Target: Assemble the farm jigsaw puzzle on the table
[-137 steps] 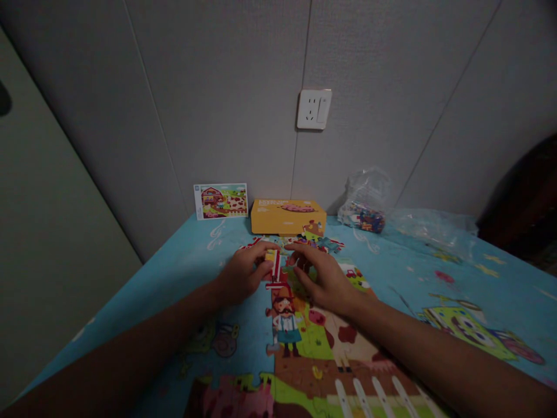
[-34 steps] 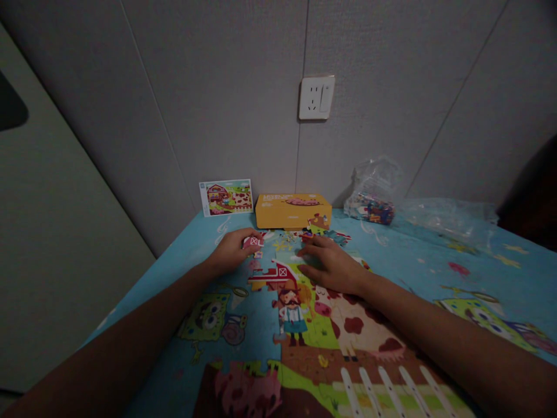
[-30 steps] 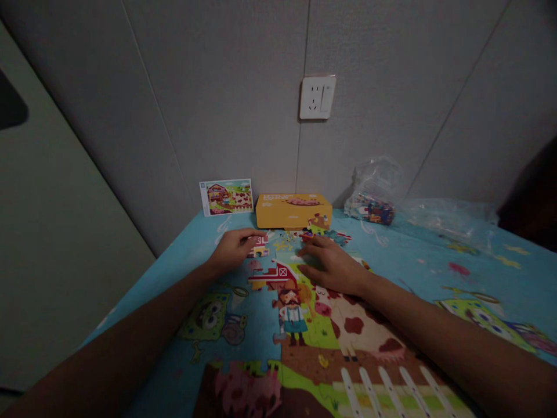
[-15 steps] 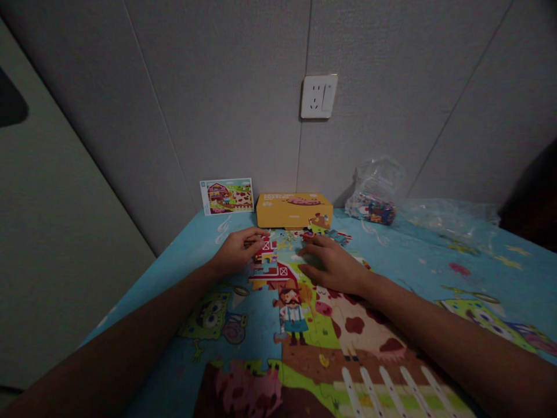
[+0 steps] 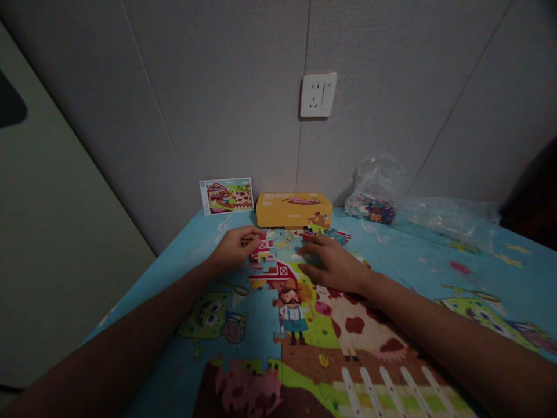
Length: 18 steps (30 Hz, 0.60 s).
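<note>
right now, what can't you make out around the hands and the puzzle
Head view: the puzzle patch beneath the right hand, covered by its palm.
Whether the left hand pinches or only presses the barn piece; its fingers hide the edge.
The puzzle's near edge, cut off by the frame bottom.
Print on the yellow box, too small and dim.
Contents of the plastic bag, blurred.

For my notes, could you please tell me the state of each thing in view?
puzzle, partly assembled.
left hand, pinching barn piece.
barn piece, at puzzle's top edge.
right hand, flat on puzzle.
yellow box, closed.
picture card, propped upright.
plastic bag, crumpled.
wall socket, nothing plugged in.
</note>
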{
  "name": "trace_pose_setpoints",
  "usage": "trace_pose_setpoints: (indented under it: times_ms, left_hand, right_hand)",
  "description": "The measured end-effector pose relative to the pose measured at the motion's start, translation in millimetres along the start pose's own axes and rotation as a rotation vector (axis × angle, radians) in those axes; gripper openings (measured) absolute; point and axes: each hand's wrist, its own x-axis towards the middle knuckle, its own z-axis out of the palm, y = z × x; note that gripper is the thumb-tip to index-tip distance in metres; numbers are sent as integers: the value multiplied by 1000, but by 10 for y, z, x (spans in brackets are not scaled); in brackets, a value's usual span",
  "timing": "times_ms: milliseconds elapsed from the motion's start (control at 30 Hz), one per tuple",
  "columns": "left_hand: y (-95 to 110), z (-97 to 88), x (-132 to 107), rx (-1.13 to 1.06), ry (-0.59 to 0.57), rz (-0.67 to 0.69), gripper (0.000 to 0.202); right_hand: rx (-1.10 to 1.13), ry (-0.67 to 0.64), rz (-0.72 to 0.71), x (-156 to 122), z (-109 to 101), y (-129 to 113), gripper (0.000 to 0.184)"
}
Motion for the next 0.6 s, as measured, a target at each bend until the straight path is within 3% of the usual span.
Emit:
trace_pose_setpoints:
  times_ms: [367,467,600]
  left_hand:
    - [-14,72,-23,92,-151,-23,41]
    - [4,79,-36,208,-164,32,40]
    - [3,66,-38,185,-111,9,40]
  right_hand:
    - [-7,0,9,-18,-9,8,32]
    - [-8,-4,6,-23,-5,1,32]
    - [7,21,20,-18,25,32,31]
